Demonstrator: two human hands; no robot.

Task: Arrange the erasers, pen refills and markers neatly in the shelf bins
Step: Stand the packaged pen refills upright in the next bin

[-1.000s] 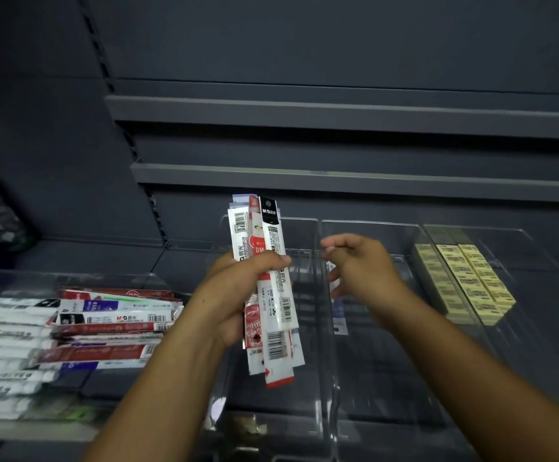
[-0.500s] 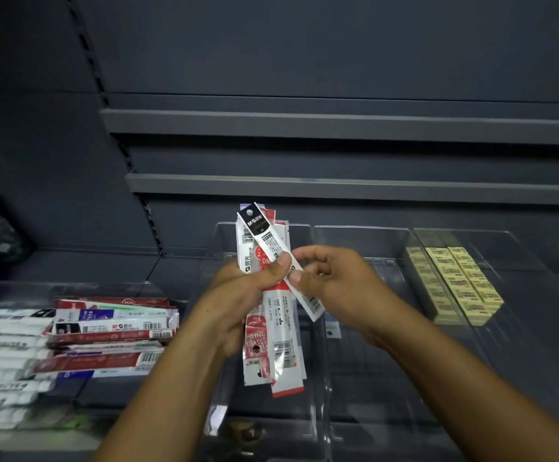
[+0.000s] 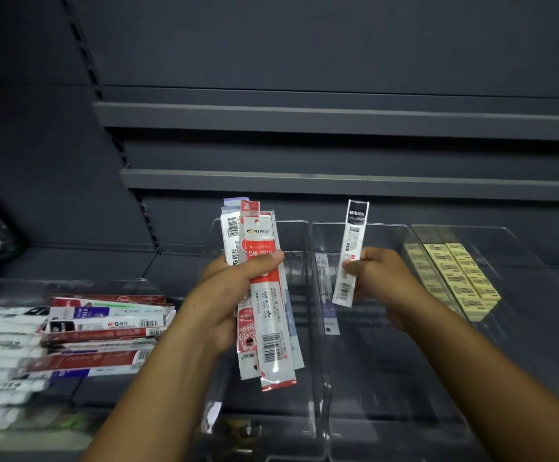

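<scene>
I am seeing both hands raised in front of the shelf bins. The left hand (image 3: 234,295) is sitting just at 9 o'clock of the view's centre, gripping a bundle of pen refill packets (image 3: 273,331). Its fingers (image 3: 268,261) are wrapping tightly around the bundle's middle, with the thumb pressing across the red-and-white front packet. The bundle is standing nearly upright, its top pointing to 12 o'clock and its lower ends fanning out toward 6 o'clock.

The right hand (image 3: 384,281) is hovering at 3 o'clock of the left one, well apart from the bundle. Its fingers (image 3: 354,266) are pinching a single refill packet (image 3: 351,248) with a black top, holding it upright and slightly tilted.

Behind the left hand, the left clear bin (image 3: 291,222) is showing. The single packet is hanging over the middle clear bin (image 3: 391,225), where one bluish refill packet (image 3: 329,308) is lying along the 9 o'clock wall. At 3 o'clock, the right clear bin (image 3: 464,227) is holding rows of yellow erasers (image 3: 458,278).

At 9 o'clock, a loose pile of refill packets (image 3: 104,331) is lying flat on the shelf, and just beyond it, at the frame's edge, white markers (image 3: 1,355) are lying side by side, blurred.
</scene>
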